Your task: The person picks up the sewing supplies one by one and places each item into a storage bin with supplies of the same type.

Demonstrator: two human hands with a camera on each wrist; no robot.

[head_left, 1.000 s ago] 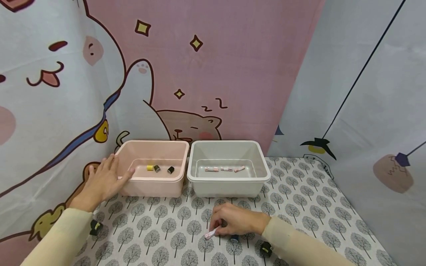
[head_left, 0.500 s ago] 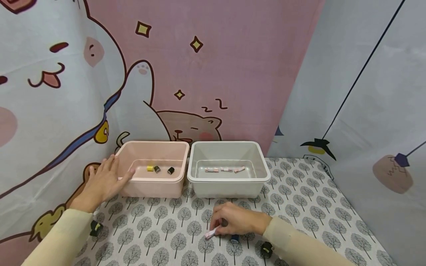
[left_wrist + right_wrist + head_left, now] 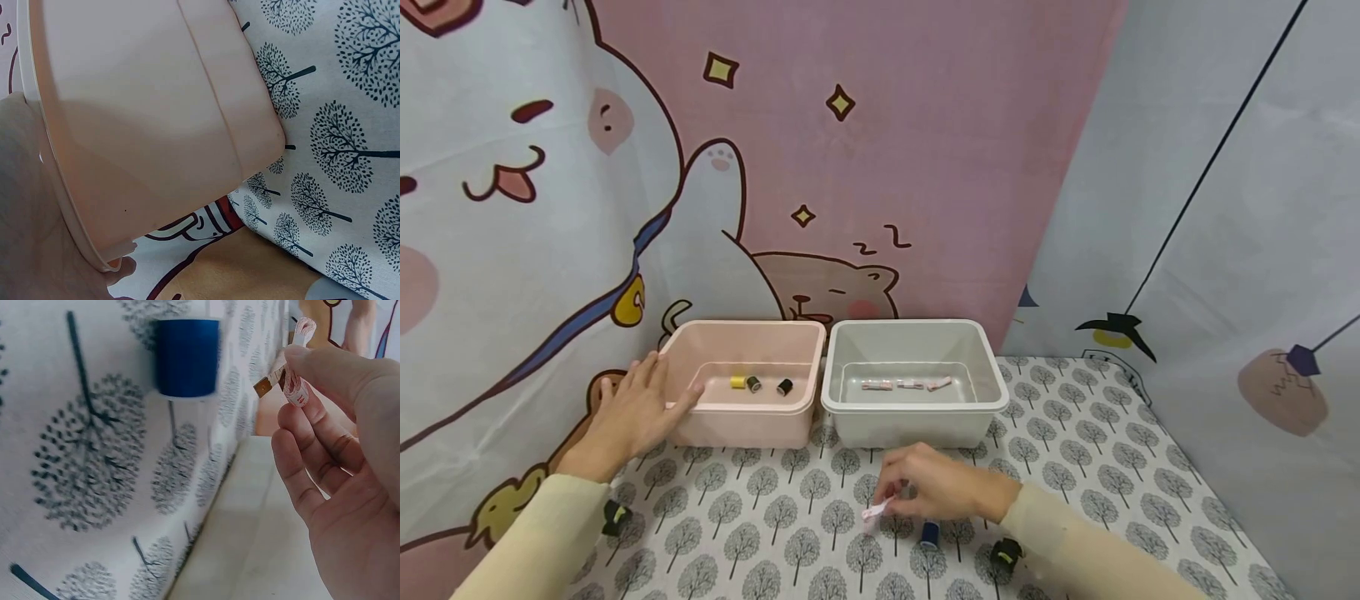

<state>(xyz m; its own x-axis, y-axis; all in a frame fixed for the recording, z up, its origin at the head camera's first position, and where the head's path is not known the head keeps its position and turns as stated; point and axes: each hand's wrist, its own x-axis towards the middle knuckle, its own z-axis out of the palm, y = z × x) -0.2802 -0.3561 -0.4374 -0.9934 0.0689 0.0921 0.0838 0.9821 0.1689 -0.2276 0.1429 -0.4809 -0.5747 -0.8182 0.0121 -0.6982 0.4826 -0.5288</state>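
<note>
My right hand (image 3: 936, 483) pinches a folded tape measure (image 3: 877, 508) between thumb and fingertips, above the tree-print cloth. Its brass end tab (image 3: 264, 387) sticks out in the right wrist view. Below the hand, a blue thread spool (image 3: 929, 535) stands on the cloth. My left hand (image 3: 628, 417) rests with extended fingers on the left rim of the pink bin (image 3: 745, 407); the left wrist view shows that hand along the rim. Inside lie a yellow spool (image 3: 738, 382) and two dark spools. In the white bin (image 3: 917, 425) are three similar pink-and-white folded tapes (image 3: 910, 385).
The bins stand side by side at the back of the table, against a cartoon-printed curtain (image 3: 925, 167). Tree-print cloth (image 3: 760, 533) covers the table in front and to the right. A grey-white curtain (image 3: 1240, 250) hangs along the right side.
My right hand has lifted the tape measure off the cloth and moved slightly forward, uncovering more of the blue spool. The left hand stays on the pink bin.
</note>
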